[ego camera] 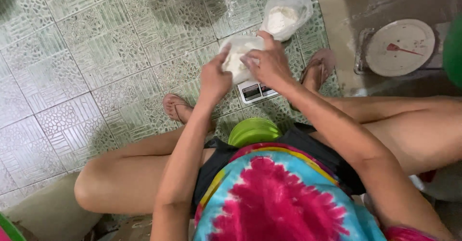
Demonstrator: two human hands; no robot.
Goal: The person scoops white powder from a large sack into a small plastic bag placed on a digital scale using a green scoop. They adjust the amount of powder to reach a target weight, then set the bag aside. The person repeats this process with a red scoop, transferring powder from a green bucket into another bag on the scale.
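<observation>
A clear plastic bag of white powder (239, 53) rests on a small white digital scale (254, 91) on the tiled floor. My left hand (214, 79) grips the bag's left side, thumb and fingers closed on the plastic. From the right, my right hand (267, 59) holds the bag's top edge, fingers curled over it. Both hands sit close together above the scale.
A second bag of white powder (285, 15) lies just beyond. A round dial scale (399, 47) stands at the right on a brown mat. A green plastic lid or bowl (253, 131) sits between my knees. My sandalled feet (177, 107) flank the digital scale.
</observation>
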